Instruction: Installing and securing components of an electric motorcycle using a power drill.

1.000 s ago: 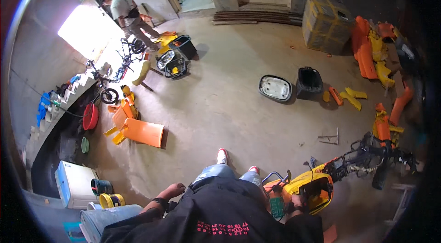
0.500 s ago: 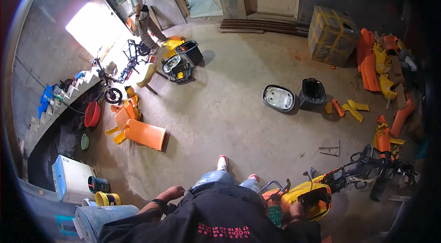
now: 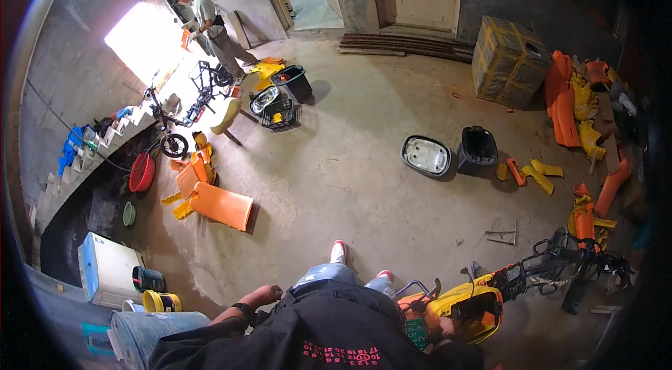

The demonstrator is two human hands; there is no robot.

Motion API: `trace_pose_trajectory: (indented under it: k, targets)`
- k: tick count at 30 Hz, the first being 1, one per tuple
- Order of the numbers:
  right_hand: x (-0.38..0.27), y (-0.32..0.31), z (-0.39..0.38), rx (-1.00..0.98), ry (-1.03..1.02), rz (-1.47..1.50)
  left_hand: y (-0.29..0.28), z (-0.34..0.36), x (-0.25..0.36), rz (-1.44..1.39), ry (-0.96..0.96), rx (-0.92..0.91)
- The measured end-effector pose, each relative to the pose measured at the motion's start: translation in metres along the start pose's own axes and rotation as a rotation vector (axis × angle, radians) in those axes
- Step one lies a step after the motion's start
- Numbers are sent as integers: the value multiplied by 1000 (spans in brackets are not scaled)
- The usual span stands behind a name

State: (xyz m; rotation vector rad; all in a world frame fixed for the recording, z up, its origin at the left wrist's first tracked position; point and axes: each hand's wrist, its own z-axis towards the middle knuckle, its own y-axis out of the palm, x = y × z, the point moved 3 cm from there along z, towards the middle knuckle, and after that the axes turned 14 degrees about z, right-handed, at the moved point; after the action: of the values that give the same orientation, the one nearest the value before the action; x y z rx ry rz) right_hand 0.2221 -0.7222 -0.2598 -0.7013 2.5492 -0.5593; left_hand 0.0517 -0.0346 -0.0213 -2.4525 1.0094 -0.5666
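Observation:
My left hand [image 3: 267, 294] hangs beside my black shirt, fingers curled, with nothing visible in it. My right hand [image 3: 448, 328] is down at the yellow body panel [image 3: 472, 303] of a partly stripped scooter [image 3: 546, 265], closed on its inner edge, the fingers partly in shadow. A green plate [image 3: 416, 331] is fixed at the scooter's rear, beside that hand. My feet [image 3: 339, 252] stand on the concrete floor.
A co-worker [image 3: 217, 34] holds something orange near a bare scooter frame [image 3: 199, 97] and stool [image 3: 224, 116]. Orange panels [image 3: 221, 205], a dark bin [image 3: 477, 149], a white-lined lid [image 3: 425, 155], a taped carton [image 3: 509, 62] and buckets [image 3: 161, 302] lie around.
The view has shifted, so the scene sits slightly lower and further right. The co-worker has raised an orange piece and stands more upright. My hands stay about where they were.

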Motion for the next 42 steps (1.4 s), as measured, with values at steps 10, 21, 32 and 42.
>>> trace_pose_trajectory:
  k: [10,21,32,42]
  targets:
    - [-71,-8,-36,-93,-225,-247,11,-9,-10,-29,-24,3]
    - [-67,1,-42,205,-10,-128,15,7,-27,30,21,-34]
    - [-126,-34,-127,215,42,-94,20,14,-14,-34,-45,-31]
    - [-109,-25,-99,228,29,-146,15,1,-10,-89,-71,-14]
